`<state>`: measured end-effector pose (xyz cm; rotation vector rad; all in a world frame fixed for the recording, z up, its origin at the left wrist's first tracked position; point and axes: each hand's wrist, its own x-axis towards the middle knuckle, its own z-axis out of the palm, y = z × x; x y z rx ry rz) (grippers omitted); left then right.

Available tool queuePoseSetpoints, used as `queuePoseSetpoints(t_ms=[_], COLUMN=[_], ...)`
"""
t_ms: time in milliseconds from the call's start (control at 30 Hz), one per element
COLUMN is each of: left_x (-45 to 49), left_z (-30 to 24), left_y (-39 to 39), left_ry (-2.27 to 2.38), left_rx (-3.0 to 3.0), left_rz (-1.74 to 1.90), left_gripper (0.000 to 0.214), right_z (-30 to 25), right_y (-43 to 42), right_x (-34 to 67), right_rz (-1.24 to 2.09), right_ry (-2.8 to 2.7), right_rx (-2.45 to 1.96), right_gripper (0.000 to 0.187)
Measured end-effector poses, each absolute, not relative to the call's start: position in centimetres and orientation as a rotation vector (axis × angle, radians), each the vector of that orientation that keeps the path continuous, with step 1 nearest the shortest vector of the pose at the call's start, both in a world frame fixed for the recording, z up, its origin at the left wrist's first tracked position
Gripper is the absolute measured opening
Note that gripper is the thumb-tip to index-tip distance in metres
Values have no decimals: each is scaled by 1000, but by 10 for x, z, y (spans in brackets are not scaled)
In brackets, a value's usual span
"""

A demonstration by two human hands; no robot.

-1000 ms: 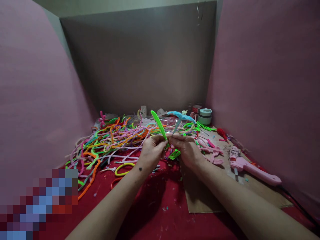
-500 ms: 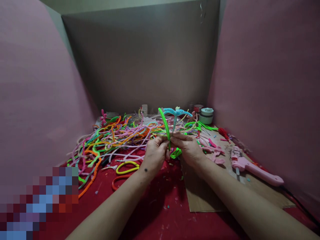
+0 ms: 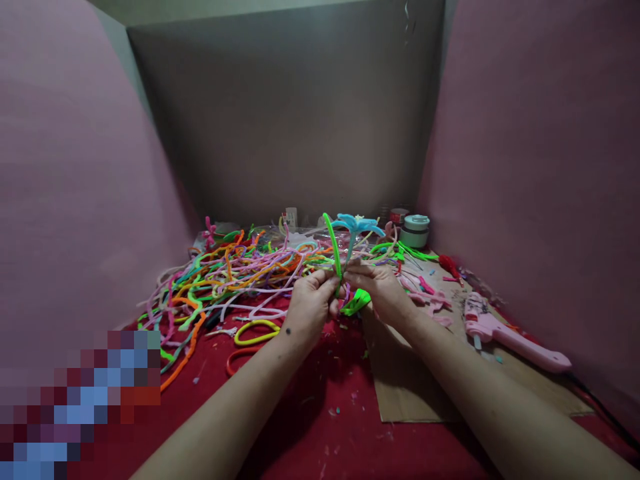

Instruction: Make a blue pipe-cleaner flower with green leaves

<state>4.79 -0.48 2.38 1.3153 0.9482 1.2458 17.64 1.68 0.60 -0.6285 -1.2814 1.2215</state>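
Note:
My left hand (image 3: 311,303) and my right hand (image 3: 381,288) meet above the red table, both pinched on one small piece. It is a blue pipe-cleaner flower (image 3: 356,225) on a stem, with a bright green pipe-cleaner leaf (image 3: 332,245) rising beside it. My left fingers pinch the leaf's base against the stem. My right fingers hold the stem just below the flower. A green end (image 3: 356,303) hangs down between the two hands.
A big tangle of coloured pipe cleaners (image 3: 225,277) covers the table's left and back. A pink glue gun (image 3: 510,333) lies on a cardboard sheet (image 3: 415,393) at the right. Small jars (image 3: 413,231) stand in the back right corner. Pink walls close in on both sides.
The green leaf has swung from a left-leaning tilt to nearly upright beside the blue flower. Both hands have shifted slightly right and stayed pinched on the piece.

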Motion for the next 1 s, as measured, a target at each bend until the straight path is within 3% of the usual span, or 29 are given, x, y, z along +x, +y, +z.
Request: queuePoseSetpoints(t_ms=[333, 1000], left_x=[50, 42], left_z=[18, 15], left_y=[-4, 6], left_ry=[837, 842], left_rx=[1223, 1146], left_rz=[1220, 1085], left_gripper=[21, 35], right_z=[19, 2], right_y=[13, 23], right_x=[179, 183], right_rz=[1027, 1300], right_ry=[-1472, -1327], right_rx=[-633, -603], right_gripper=[12, 23])
